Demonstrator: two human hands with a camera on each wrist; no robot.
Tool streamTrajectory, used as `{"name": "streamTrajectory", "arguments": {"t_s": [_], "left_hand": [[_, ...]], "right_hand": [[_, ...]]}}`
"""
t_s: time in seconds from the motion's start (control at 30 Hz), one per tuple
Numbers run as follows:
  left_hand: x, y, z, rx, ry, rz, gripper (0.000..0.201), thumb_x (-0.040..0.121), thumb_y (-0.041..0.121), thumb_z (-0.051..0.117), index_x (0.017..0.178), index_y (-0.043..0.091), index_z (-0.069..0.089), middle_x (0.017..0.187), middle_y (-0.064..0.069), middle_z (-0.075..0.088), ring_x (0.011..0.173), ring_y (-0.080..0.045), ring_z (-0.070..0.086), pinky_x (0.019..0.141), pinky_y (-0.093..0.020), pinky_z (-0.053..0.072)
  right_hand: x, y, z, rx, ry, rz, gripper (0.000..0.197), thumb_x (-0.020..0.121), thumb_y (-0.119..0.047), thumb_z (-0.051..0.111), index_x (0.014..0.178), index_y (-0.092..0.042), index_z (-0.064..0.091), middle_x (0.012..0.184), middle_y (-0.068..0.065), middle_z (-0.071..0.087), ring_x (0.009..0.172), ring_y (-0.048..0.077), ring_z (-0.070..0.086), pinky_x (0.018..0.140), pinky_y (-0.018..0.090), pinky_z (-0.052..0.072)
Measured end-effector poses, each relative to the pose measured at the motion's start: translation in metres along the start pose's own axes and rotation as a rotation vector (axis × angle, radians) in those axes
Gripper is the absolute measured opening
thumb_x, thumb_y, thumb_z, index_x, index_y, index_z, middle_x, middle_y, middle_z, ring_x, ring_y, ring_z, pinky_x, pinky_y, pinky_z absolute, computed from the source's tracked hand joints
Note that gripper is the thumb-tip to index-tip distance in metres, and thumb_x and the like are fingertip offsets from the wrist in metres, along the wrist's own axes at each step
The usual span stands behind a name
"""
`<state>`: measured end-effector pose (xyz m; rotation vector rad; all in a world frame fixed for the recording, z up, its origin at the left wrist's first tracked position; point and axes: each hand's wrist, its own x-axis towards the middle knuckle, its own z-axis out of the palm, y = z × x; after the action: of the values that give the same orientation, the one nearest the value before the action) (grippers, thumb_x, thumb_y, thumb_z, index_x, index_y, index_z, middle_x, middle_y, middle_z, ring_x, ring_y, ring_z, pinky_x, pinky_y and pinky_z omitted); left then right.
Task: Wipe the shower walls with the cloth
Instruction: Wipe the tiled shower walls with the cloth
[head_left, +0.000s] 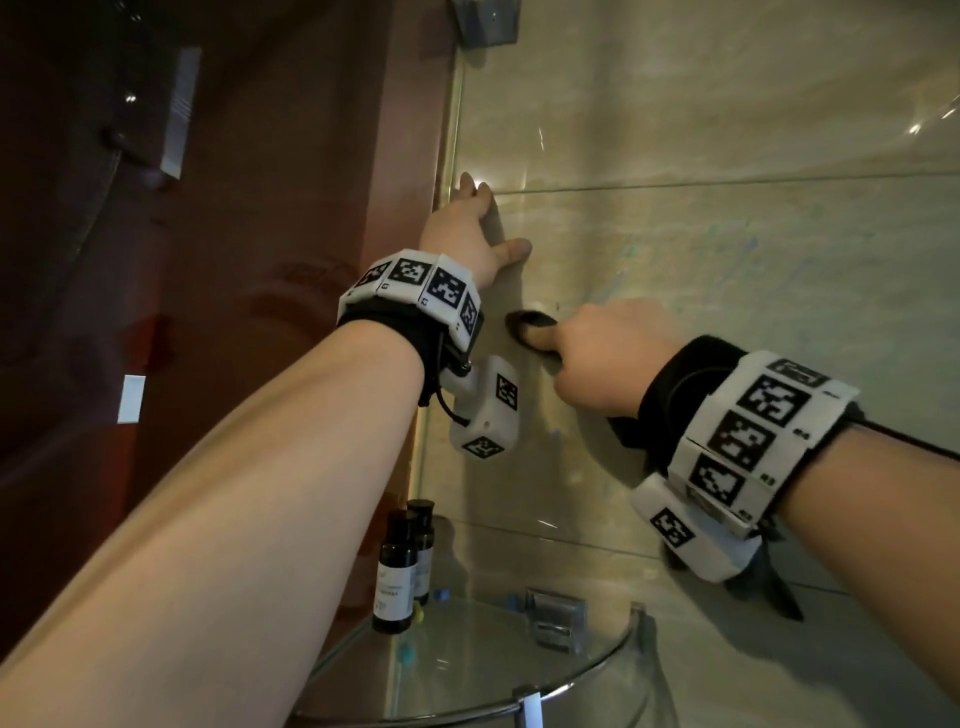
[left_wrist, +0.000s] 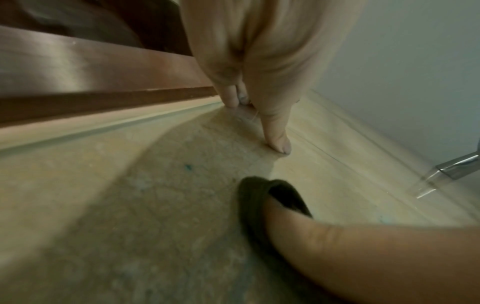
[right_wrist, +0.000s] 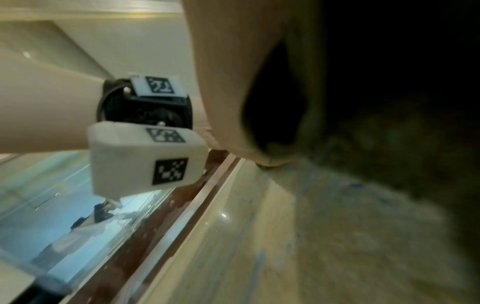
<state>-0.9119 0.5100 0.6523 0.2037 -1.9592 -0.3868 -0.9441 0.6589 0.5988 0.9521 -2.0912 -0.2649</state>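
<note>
Against the beige shower wall (head_left: 727, 130), one dark cloth (head_left: 530, 323) sits bunched under the right hand (head_left: 608, 358); its fingers curl round it, index finger pressing it to the tile. Left hand (head_left: 467, 234) just above, fingers straight, flat on the wall beside the brown frame (head_left: 405, 156). Below: one glass corner shelf (head_left: 467, 660) carrying two dark bottles (head_left: 397, 571).

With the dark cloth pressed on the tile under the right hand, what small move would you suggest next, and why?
Probably slide the right hand and its cloth rightward along the wall. The cloth sits near the corner, beside the left hand, which is braced flat on the tile, and faint bluish streaks show on the tile to its right.
</note>
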Motion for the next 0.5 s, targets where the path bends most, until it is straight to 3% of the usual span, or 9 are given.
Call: {"name": "streamTrajectory", "arguments": {"t_s": [0.1,0.23,0.4,0.5], "left_hand": [[0.000,0.000,0.000,0.015,-0.002,0.002,0.081,0.092,0.037,0.063,0.154,0.014,0.017,0.162,0.000,0.006,0.148,-0.019,0.013,0.116,-0.026,0.013],[0.001,0.000,0.000,0.036,0.002,0.002,0.081,0.091,0.038,0.063,0.154,0.014,0.018,0.162,0.000,0.007,0.148,-0.019,0.012,0.117,-0.027,0.013],[0.000,-0.001,0.002,0.024,0.020,0.003,0.080,0.091,0.037,0.064,0.153,0.014,0.020,0.162,0.001,0.009,0.148,-0.019,0.015,0.117,-0.027,0.014],[0.000,0.000,0.001,0.011,0.014,-0.003,0.080,0.091,0.037,0.065,0.153,0.014,0.020,0.162,0.000,0.010,0.148,-0.019,0.015,0.117,-0.028,0.015]], "right_hand": [[0.003,0.015,-0.007,0.007,0.070,0.058,0.047,0.093,-0.023,0.041,0.138,-0.034,0.045,0.071,0.000,0.038,0.064,0.019,0.042,0.064,0.030,0.038],[0.004,0.027,-0.010,0.088,0.099,0.135,0.048,0.092,-0.023,0.042,0.140,-0.030,0.044,0.081,0.003,0.046,0.076,0.022,0.050,0.072,0.032,0.045],[-0.010,-0.003,0.015,0.006,0.036,-0.026,0.047,0.091,-0.023,0.041,0.136,-0.034,0.047,0.067,-0.002,0.034,0.057,0.016,0.037,0.056,0.027,0.032],[-0.008,0.014,0.006,0.030,0.093,0.061,0.046,0.090,-0.025,0.043,0.135,-0.033,0.049,0.067,-0.003,0.035,0.067,0.019,0.044,0.063,0.028,0.036]]}}
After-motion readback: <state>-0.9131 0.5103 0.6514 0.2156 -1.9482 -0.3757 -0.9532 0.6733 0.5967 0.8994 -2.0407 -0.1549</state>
